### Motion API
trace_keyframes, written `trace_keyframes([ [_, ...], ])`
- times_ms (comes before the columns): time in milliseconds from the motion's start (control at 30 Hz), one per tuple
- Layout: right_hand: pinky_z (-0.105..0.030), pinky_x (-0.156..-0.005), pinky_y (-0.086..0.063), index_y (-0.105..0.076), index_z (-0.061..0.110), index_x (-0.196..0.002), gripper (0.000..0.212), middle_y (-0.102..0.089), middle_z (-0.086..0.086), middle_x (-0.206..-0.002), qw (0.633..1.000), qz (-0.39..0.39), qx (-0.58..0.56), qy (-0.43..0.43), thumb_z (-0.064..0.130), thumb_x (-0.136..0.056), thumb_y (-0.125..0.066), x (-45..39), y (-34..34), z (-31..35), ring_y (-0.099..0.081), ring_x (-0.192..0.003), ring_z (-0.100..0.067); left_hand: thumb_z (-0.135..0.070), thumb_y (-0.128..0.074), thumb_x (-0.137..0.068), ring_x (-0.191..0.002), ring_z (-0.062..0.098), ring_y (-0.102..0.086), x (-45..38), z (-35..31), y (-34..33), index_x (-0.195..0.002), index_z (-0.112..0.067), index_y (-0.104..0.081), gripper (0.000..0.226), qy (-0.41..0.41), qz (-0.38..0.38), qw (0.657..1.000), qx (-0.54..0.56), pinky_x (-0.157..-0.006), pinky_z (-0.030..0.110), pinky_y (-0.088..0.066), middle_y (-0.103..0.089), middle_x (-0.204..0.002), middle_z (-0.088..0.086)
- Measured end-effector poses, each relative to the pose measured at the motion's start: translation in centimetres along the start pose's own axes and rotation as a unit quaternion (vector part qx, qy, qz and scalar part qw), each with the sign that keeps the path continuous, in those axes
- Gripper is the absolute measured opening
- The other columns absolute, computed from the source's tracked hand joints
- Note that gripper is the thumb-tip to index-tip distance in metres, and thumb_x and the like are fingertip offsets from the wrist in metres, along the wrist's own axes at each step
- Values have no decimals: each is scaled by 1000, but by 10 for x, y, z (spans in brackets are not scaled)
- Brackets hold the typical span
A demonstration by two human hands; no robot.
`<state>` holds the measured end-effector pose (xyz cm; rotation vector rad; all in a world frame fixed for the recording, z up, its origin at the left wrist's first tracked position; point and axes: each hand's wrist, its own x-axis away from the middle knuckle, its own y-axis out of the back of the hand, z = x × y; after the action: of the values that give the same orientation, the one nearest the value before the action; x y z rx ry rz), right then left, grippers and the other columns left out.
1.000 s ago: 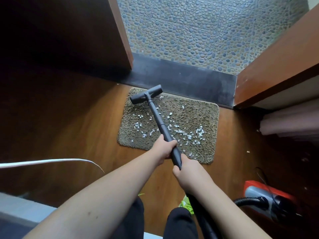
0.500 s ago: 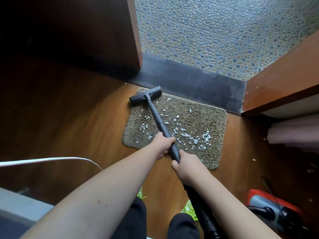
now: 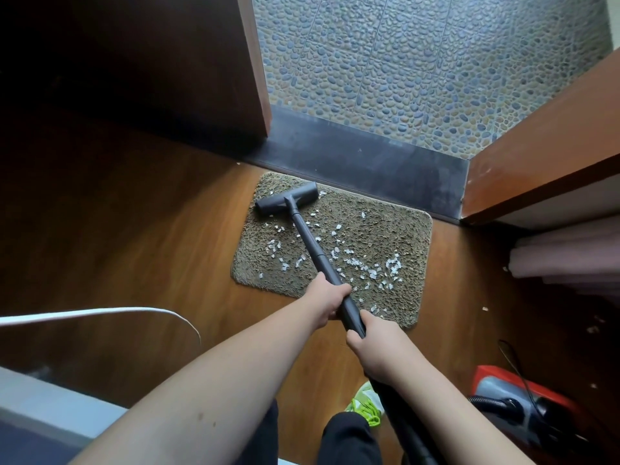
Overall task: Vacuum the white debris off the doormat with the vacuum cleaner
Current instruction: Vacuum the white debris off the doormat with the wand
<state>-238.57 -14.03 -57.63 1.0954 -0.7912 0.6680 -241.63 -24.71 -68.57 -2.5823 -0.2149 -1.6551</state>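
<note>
Both hands are wrapped tight round the black vacuum wand (image 3: 310,238). The left hand (image 3: 327,298) holds it higher up the wand, and the right hand (image 3: 377,345) sits just below. The floor nozzle (image 3: 286,198) rests on the far left corner of the brown doormat (image 3: 379,229). White debris (image 3: 365,266) lies all over the middle and near side of the mat (lots of tiny bits). The mat lies on the wood floor (image 3: 151,236), right by the dark door sill (image 3: 362,159). The red vacuum cleaner (image 3: 523,407) sits on the floor at the person's right.
</note>
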Motion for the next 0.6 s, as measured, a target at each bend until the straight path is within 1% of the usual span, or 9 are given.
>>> trace_keyframes([
  [100,-31,-65,-45,-48,17,-100,17,-57,-3,-87,1000,5,3,1,33,-95,-44,5,0,-8,-55,-74,-23,-10,-63,-90,-80,25,-62,6,4,-6,-109,-9,-44,27,3,2,1000,-4,-50,32,-53,-56,-103,15],
  [200,-31,-56,-40,-42,19,-95,14,-54,0,-81,1000,6,-2,-1,33,-95,-44,11,-1,-16,-51,-66,-19,-11,-64,-90,-83,27,-63,11,10,-13,-107,-10,-44,27,4,3,1000,-12,-50,32,-53,-57,-110,18],
  [233,-31,-55,-40,-42,19,-94,14,-54,0,-81,1000,8,-3,-4,33,-95,-44,14,-1,-19,-51,-65,-18,-11,-64,-89,-85,28,-64,13,13,-15,-106,-11,-44,26,5,4,1000,-13,-50,32,-53,-58,-112,19],
  [333,-31,-60,-42,-43,19,-93,14,-54,0,-79,1000,13,-8,-11,33,-95,-42,22,-4,-29,-51,-64,-20,-11,-64,-89,-92,32,-66,22,20,-22,-106,-11,-43,27,11,10,1000,-19,-51,33,-55,-58,-116,21],
  [467,-31,-59,-42,-42,20,-94,13,-55,0,-80,1000,20,-18,-15,33,-95,-42,32,-8,-37,-54,-67,-21,-12,-64,-89,-89,31,-66,31,28,-28,-114,-9,-43,33,20,16,999,-24,-48,30,-53,-58,-118,22],
  [600,-29,-56,-40,-46,21,-94,12,-57,2,-77,999,15,-34,-8,33,-94,-43,38,-9,-37,-52,-61,-16,-14,-64,-89,-90,30,-67,34,31,-26,-115,-10,-44,33,17,17,999,-25,-48,29,-52,-59,-116,20],
])
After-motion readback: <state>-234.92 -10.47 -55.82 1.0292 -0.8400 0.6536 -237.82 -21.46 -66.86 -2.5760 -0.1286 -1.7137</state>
